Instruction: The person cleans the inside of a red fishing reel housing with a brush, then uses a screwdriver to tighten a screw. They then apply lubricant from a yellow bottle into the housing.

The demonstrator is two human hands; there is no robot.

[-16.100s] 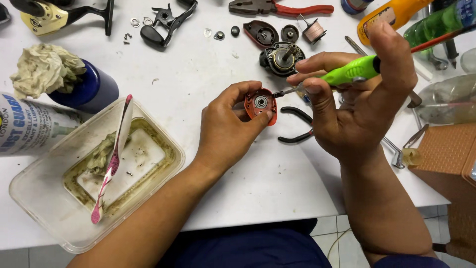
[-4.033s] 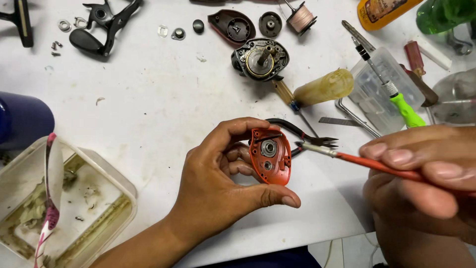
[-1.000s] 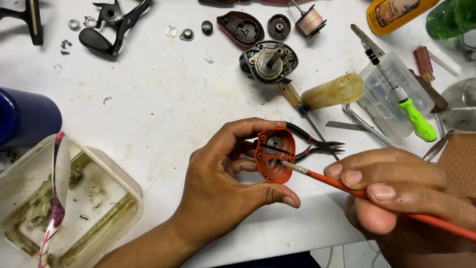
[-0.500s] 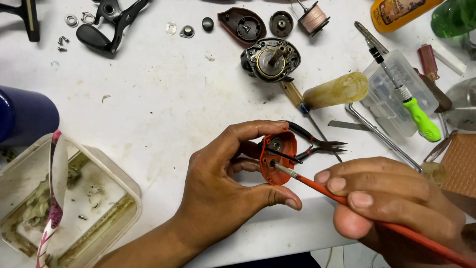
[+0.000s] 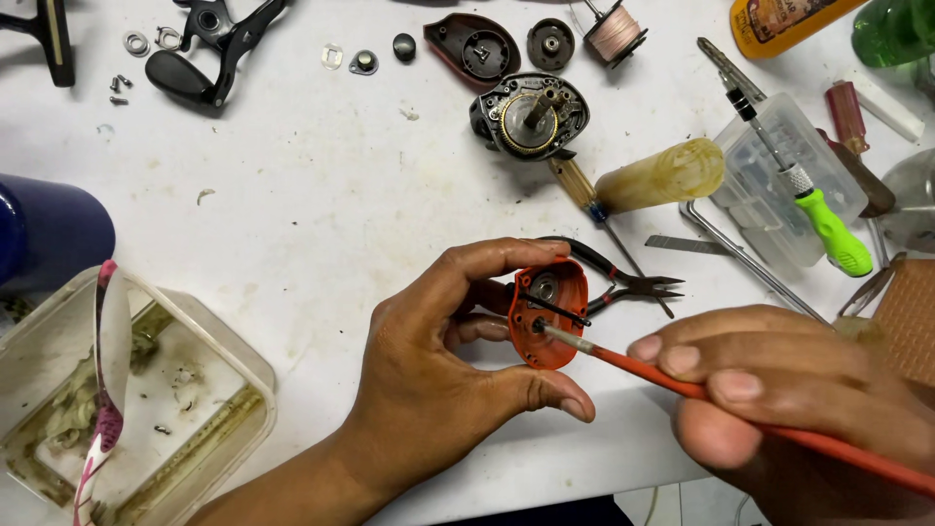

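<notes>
My left hand (image 5: 443,375) grips an orange reel side cover (image 5: 547,314) upright between thumb and fingers, its inner face turned right. My right hand (image 5: 794,394) holds a thin orange-handled brush (image 5: 682,382), its tip touching the cover's inner face near the left edge. A black pin crosses the inside of the cover. Both hands hover over the front edge of the white table (image 5: 321,214).
The reel body (image 5: 531,115), dark side plate (image 5: 472,44), spool (image 5: 614,27) and black handle (image 5: 209,49) lie at the back. Pliers (image 5: 623,282), screwdrivers (image 5: 633,185) (image 5: 828,224) and a clear box (image 5: 769,185) lie right. A plastic tub (image 5: 146,409) with a toothbrush (image 5: 107,390) sits left, beside a blue can (image 5: 49,229).
The brush tip has stayed working inside the cover over the last second, shifting slightly lower. My right hand has slid a little to the right. The left hand holds steady.
</notes>
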